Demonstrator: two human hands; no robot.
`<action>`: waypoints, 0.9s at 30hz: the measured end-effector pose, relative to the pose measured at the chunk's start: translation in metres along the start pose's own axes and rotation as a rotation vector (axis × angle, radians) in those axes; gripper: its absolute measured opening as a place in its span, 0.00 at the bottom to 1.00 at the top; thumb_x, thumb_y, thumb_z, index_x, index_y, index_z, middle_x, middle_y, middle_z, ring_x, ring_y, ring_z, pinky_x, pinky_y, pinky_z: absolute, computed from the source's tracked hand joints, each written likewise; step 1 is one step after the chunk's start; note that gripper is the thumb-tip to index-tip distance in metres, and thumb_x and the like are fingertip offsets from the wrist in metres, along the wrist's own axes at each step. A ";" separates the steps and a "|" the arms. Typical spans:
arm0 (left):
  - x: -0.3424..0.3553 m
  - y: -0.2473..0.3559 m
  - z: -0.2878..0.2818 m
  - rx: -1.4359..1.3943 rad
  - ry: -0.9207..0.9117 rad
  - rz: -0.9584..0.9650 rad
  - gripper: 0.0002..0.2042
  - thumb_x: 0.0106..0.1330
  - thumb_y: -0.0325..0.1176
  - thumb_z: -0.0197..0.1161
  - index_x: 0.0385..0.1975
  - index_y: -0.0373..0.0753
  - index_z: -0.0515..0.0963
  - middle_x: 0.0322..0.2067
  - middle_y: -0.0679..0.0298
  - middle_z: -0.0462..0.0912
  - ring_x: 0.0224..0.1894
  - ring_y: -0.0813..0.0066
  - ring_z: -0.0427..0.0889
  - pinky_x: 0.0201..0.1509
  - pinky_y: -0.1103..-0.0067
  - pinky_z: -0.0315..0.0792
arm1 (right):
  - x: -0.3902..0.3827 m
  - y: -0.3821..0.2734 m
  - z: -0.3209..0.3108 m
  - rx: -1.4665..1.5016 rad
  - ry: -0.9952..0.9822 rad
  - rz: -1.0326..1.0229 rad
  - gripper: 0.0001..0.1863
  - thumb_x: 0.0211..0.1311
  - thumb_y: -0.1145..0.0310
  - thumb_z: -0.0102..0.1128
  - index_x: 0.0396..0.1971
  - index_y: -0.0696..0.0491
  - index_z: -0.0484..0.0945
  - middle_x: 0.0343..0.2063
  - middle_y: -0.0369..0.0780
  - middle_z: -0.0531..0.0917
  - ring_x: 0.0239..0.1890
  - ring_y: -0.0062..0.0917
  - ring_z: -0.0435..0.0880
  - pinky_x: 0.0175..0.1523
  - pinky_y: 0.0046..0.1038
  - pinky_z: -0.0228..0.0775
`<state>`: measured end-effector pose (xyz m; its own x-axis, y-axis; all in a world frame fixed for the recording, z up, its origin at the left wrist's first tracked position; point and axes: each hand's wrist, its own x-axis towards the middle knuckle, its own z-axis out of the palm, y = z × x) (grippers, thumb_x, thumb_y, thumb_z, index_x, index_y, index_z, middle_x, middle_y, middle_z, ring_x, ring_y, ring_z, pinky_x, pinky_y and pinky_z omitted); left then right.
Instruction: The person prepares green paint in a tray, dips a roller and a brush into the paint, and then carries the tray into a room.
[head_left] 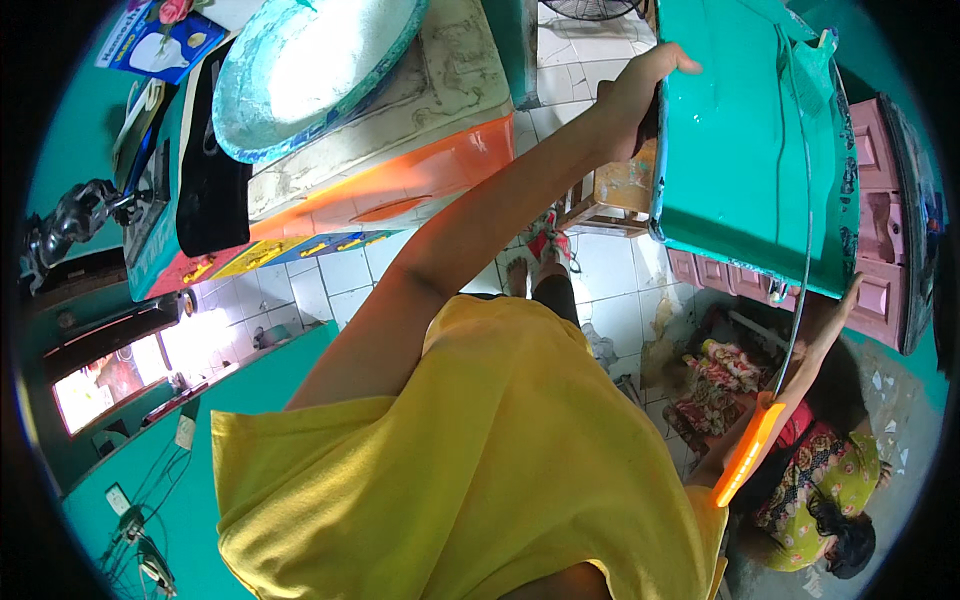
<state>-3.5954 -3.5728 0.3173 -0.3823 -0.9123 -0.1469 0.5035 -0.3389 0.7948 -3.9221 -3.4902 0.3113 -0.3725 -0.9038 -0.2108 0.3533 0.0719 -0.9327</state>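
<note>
In front of me at the right is a large teal tray-like panel (740,150), paint-smeared, with chipped edges. My left hand (640,95) is closed on its left edge, thumb over the rim and the other fingers mostly hidden. At its near right corner, my right hand (822,318) grips the edge, its fingers partly hidden. A paint roller lies across the panel; its thin metal rod runs down to an orange handle (750,455) over my right forearm. The roller's teal head (815,75) is near the far right edge.
A wide paint-stained basin (240,110) stands on an orange-fronted drawer cabinet (420,170) at the left. A wooden stool (620,190) is beyond the panel. Pink drawers (880,220) stand at the right. Someone in a floral top (840,480) is low at the lower right.
</note>
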 end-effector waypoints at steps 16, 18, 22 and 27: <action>0.018 -0.017 0.054 -0.179 0.272 0.218 0.24 0.50 0.42 0.52 0.45 0.35 0.66 0.37 0.57 0.74 0.37 0.68 0.75 0.42 0.73 0.72 | 0.091 -0.020 -0.021 -0.134 -0.317 0.116 0.33 0.56 0.40 0.44 0.51 0.53 0.64 0.47 0.39 0.71 0.44 0.22 0.73 0.36 0.23 0.75; 0.022 -0.022 0.058 -0.263 0.285 0.224 0.24 0.50 0.42 0.52 0.46 0.35 0.66 0.37 0.57 0.74 0.37 0.68 0.75 0.42 0.73 0.72 | 0.108 -0.021 -0.018 -0.167 -0.341 0.161 0.33 0.56 0.40 0.44 0.50 0.55 0.64 0.44 0.40 0.73 0.42 0.22 0.74 0.35 0.22 0.75; 0.039 -0.047 0.049 -0.341 0.407 0.268 0.24 0.50 0.42 0.51 0.46 0.34 0.67 0.38 0.56 0.73 0.37 0.68 0.75 0.42 0.73 0.71 | 0.122 -0.024 0.003 -0.096 -0.396 0.175 0.30 0.58 0.42 0.44 0.47 0.55 0.66 0.38 0.38 0.76 0.33 0.18 0.77 0.33 0.20 0.74; 0.048 -0.069 0.048 -0.454 0.482 0.342 0.22 0.49 0.42 0.51 0.41 0.33 0.69 0.30 0.57 0.75 0.29 0.67 0.76 0.34 0.73 0.72 | 0.151 -0.018 0.006 -0.067 -0.507 0.215 0.30 0.59 0.43 0.42 0.46 0.56 0.67 0.37 0.38 0.76 0.33 0.18 0.76 0.30 0.19 0.73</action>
<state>-3.6854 -3.5821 0.2836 0.1830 -0.9480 -0.2603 0.8437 0.0155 0.5366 -3.9794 -3.6309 0.2977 0.1679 -0.9544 -0.2469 0.3145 0.2892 -0.9041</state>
